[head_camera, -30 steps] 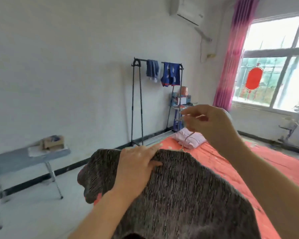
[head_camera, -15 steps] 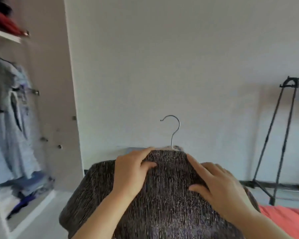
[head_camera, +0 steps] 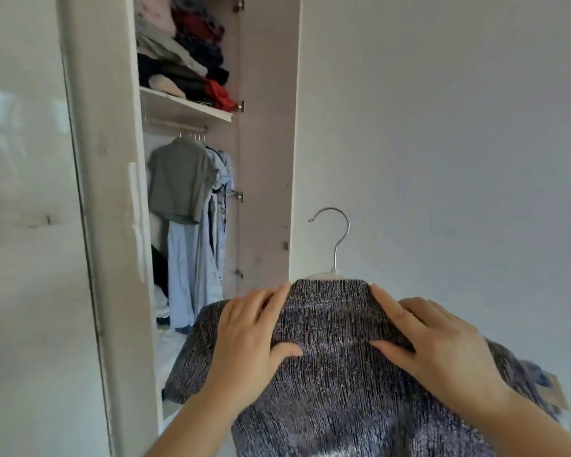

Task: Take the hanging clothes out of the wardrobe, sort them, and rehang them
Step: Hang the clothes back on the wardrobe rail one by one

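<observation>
A dark grey ribbed knit top point(head_camera: 337, 374) hangs on a white hanger whose metal hook point(head_camera: 340, 232) sticks up above the collar. My left hand point(head_camera: 251, 338) grips the top's left shoulder, fingers over the edge and thumb on the front. My right hand point(head_camera: 435, 344) grips the right shoulder the same way. I hold the top upright in front of the open wardrobe point(head_camera: 112, 225). On the wardrobe rail point(head_camera: 178, 127) hang a grey-green shirt point(head_camera: 178, 183) and a light blue dress point(head_camera: 192, 265).
Folded clothes point(head_camera: 185, 54) are piled on the shelf above the rail. The wardrobe's open door point(head_camera: 267, 159) stands just left of the hook. A glossy closed door point(head_camera: 23, 225) fills the left side, and a plain white wall point(head_camera: 442, 143) the right.
My view swung left from the bed to the wardrobe. My right hand left the hanger hook and came down onto the top's right shoulder. The top now faces the wardrobe opening.
</observation>
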The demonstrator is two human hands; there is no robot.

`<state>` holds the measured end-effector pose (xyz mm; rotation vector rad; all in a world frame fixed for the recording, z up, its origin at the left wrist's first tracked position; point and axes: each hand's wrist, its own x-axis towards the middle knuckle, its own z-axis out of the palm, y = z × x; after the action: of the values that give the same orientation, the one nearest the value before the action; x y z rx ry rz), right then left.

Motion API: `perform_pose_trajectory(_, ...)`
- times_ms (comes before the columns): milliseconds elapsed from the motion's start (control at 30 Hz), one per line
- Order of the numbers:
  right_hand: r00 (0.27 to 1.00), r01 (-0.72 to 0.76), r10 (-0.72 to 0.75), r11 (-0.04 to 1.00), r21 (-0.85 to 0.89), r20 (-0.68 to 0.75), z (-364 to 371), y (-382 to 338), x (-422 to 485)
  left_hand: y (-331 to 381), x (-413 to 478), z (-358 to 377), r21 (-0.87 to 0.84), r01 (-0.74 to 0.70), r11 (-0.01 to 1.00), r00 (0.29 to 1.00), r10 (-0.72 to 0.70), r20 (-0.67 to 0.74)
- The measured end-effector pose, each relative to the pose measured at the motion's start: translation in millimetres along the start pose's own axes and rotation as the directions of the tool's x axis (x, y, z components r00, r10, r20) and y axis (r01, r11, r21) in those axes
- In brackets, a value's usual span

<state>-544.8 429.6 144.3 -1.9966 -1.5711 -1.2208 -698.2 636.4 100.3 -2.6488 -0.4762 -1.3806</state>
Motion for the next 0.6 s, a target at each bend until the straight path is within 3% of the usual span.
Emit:
perform_pose_trajectory(200,0.995,0.086,-0.086,0.996,0.002,-0.056,100,15,69,-85,42,65,0.128,0.005,0.992,0.998,0.004,-0.068)
perform_pose_trajectory(600,0.995,0.1,-0.1,0.993,0.055,-0.017,269,53,216,-236,166,186,0.053,0.03,0.998,0.982,-0.02,-0.185)
